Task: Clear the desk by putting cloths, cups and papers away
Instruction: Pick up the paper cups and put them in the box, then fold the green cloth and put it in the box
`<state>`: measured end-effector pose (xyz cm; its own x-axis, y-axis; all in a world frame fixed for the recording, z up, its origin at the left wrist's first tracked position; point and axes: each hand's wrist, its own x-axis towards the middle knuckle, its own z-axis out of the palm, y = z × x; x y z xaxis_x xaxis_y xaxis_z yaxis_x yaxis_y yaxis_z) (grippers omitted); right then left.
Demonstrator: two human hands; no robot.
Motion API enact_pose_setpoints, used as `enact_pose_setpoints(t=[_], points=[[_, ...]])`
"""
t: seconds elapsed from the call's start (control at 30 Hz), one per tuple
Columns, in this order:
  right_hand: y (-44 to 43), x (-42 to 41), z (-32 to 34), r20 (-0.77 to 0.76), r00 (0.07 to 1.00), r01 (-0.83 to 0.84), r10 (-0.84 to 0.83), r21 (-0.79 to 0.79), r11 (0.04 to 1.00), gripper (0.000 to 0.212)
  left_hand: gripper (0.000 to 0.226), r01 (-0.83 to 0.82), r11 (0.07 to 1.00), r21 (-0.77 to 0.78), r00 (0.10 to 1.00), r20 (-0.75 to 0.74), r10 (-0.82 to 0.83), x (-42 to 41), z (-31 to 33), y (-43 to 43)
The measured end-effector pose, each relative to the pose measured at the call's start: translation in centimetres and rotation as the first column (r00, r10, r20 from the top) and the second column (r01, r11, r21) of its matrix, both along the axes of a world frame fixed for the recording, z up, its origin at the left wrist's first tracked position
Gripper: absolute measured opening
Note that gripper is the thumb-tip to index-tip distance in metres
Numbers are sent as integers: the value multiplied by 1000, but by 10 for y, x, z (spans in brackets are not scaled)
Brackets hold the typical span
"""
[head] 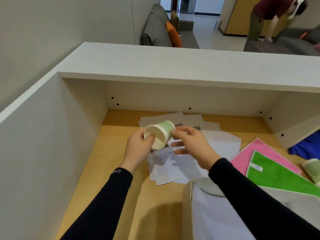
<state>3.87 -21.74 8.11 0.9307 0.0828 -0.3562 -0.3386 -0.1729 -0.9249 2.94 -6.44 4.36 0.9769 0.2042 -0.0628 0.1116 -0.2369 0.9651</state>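
Paper cup pinched between both hands, seemingly.

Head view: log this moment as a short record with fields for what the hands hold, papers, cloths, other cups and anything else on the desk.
held item: paper cup, tipped on its side, open mouth toward the camera
left hand: grips the cup's rim
right hand: fingers at the cup's base end
papers: loose overlapping sheets on the desk, under the hands
cloths: green cloth lying on pink cloth; blue cloth at right edge
other cup: second cup, far right
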Motion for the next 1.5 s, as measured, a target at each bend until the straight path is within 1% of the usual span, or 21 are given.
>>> enact_pose_setpoints(t=[0.07, 0.17, 0.27, 0.33, 0.4, 0.47, 0.5, 0.53, 0.57, 0.6, 0.63, 0.7, 0.73, 0.8, 0.9, 1.03, 1.13, 1.27, 1.37, 1.43, 1.5], points=[[-27, -9, 19, 90, 996, 5, 0, -54, 999, 29, 22, 112, 992, 50, 993, 43, -114, -3, 18, -11], [-70, -27, 42, 174, 985, 17, 10, -154, 988, 34, 21, 293, 950, 112, 954, 33, -298, -14, 42, -37], [-109, -53, 56, 158, 986, -24, 59, -216, 976, 37, 23, 453, 876, 167, 889, -4, -458, -34, 58, -74], [-130, -74, 59, 107, 986, -100, 131, -256, 962, 34, 22, 533, 819, 212, 840, -18, -542, -51, 60, -97], [-148, -93, 55, 28, 979, -184, 201, -295, 938, 33, 17, 604, 743, 288, 790, -93, -606, -68, 58, -116], [-167, -112, 47, -35, 965, -257, 260, -342, 904, 30, 15, 688, 619, 378, 718, -232, -657, -84, 52, -131], [-177, -120, 42, -44, 958, -281, 285, -369, 886, 28, 16, 721, 565, 402, 686, -299, -663, -91, 50, -137], [-188, -126, 37, -33, 956, -281, 292, -388, 877, 25, 22, 734, 534, 420, 673, -349, -652, -97, 50, -141], [-198, -131, 34, -4, 963, -251, 271, -388, 887, 22, 30, 726, 533, 434, 683, -372, -628, -101, 52, -144], [-210, -134, 32, 35, 974, -195, 222, -360, 912, 19, 38, 699, 563, 441, 713, -371, -595, -104, 55, -147], [-222, -137, 32, 76, 985, -124, 154, -308, 943, 17, 42, 650, 613, 450, 759, -341, -554, -106, 59, -152], [-246, -139, 32, 149, 989, 33, -4, -194, 980, 13, 38, 485, 721, 495, 872, -210, -442, -107, 65, -163], [-258, -138, 32, 173, 982, 107, -80, -148, 983, 11, 33, 401, 765, 504, 912, -141, -385, -105, 67, -171], [-280, -134, 29, 186, 960, 226, -208, -78, 971, 10, 26, 307, 837, 454, 948, -64, -313, -100, 69, -188], [-308, -125, 18, 156, 940, 317, -303, -77, 945, 9, 22, 304, 871, 387, 951, -75, -299, -82, 68, -212], [-334, -116, -8, 64, 915, 403, -398, -139, 905, 17, 15, 394, 860, 325, 919, -169, -357, -46, 57, -244], [-344, -113, -27, -42, 903, 405, -427, -244, 881, 24, 12, 474, 824, 309, 875, -265, -404, -19, 45, -266], [-349, -103, -52, -145, 880, 390, -452, -320, 863, 31, 18, 610, 740, 281, 762, -466, -451, 17, 20, -291], [-352, -95, -75, -182, 848, 419, -497, -344, 840, 43, 20, 688, 682, 248, 661, -602, -448, 34, -5, -306], [-354, -92, -90, -222, 825, 422, -520, -370, 828, 52, 17, 717, 659, 227, 612, -657, -440, 39, -20, -316], [-353, -90, -103, -259, 800, 415, -541, -412, 811, 64, 25, 734, 646, 210, 579, -690, -434, 42, -31, -324]])
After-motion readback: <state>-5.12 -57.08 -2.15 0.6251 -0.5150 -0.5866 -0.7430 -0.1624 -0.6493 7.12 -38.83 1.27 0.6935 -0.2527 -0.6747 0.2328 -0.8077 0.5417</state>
